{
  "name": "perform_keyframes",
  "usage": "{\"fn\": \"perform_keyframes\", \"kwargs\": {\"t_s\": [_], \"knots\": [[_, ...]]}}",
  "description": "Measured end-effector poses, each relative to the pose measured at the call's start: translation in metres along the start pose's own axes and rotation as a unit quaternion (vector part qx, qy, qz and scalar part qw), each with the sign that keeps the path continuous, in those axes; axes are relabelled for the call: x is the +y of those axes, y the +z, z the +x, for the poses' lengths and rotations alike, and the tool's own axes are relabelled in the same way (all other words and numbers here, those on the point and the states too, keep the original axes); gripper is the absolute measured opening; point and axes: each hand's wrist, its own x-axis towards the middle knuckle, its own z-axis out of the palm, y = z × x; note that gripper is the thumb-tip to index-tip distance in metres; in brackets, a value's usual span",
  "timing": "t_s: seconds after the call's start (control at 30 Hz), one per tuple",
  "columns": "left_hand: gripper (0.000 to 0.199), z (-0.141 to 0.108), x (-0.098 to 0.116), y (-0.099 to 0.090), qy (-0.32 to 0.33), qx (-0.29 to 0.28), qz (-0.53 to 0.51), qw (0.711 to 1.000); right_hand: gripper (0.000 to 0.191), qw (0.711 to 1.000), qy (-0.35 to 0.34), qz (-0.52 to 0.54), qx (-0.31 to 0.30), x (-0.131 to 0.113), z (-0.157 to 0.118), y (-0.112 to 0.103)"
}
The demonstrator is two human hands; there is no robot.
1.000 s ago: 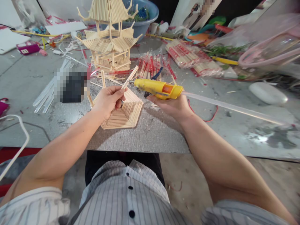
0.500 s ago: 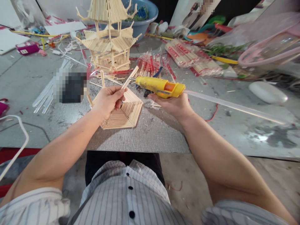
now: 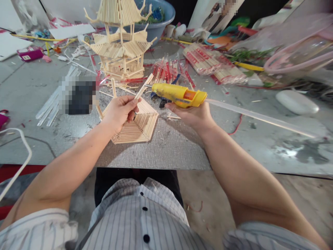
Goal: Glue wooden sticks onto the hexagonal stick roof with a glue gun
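Note:
Between the thumb and fingers of my left hand (image 3: 121,111) are thin wooden sticks (image 3: 144,87), slanting up to the right. My right hand (image 3: 195,113) is wrapped round a yellow glue gun (image 3: 179,94), its metal nozzle near the upper part of the sticks. A long clear glue stick (image 3: 260,116) comes out of the gun's back end. Below my left hand lies a hexagonal panel of wooden sticks (image 3: 132,130) on the table, partly hidden by that hand. Two short sticks stand up at its left side.
A tiered stick pagoda (image 3: 125,48) stands behind the panel, before a blue basin (image 3: 161,21). Packaged sticks (image 3: 203,59) lie behind the gun. Clear glue sticks (image 3: 56,97) and a dark blurred object (image 3: 80,97) are at left, a white mouse-shaped object (image 3: 297,102) at right.
The glue gun in my right hand has shifted slightly, its nozzle now a little higher beside the sticks. My left hand and the sticks have hardly moved.

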Motion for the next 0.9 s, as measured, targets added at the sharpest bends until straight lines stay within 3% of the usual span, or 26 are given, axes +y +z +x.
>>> {"fn": "perform_keyframes", "kwargs": {"t_s": [0.13, 0.23, 0.43, 0.57, 0.7, 0.8, 0.9], "knots": [[0.014, 0.0, 0.0, 0.0, 0.001, -0.004, 0.006, 1.0, 0.032, 0.999, -0.019, 0.011, 0.049, -0.008, 0.0, 0.0], [0.013, 0.0, 0.0, 0.0, 0.002, -0.004, 0.006, 1.0, 0.025, 0.991, -0.03, 0.007, 0.128, -0.012, 0.005, -0.007], [0.013, 0.0, -0.001, -0.001, 0.005, -0.013, 0.005, 1.0, 0.016, 0.948, 0.008, -0.022, 0.318, -0.001, 0.031, -0.046], [0.011, -0.001, 0.0, -0.002, 0.004, -0.012, 0.009, 1.0, 0.01, 0.92, 0.084, -0.017, 0.382, 0.008, 0.041, -0.075], [0.01, -0.001, 0.001, -0.002, 0.002, -0.006, 0.003, 1.0, 0.015, 0.902, 0.151, -0.021, 0.404, 0.021, 0.042, -0.097], [0.01, 0.0, 0.0, -0.002, 0.006, -0.008, -0.005, 1.0, 0.02, 0.899, 0.217, -0.072, 0.374, 0.038, 0.04, -0.111], [0.01, 0.0, 0.0, -0.003, 0.01, -0.012, -0.004, 1.0, 0.02, 0.919, 0.18, -0.15, 0.318, 0.054, 0.039, -0.122]]}}
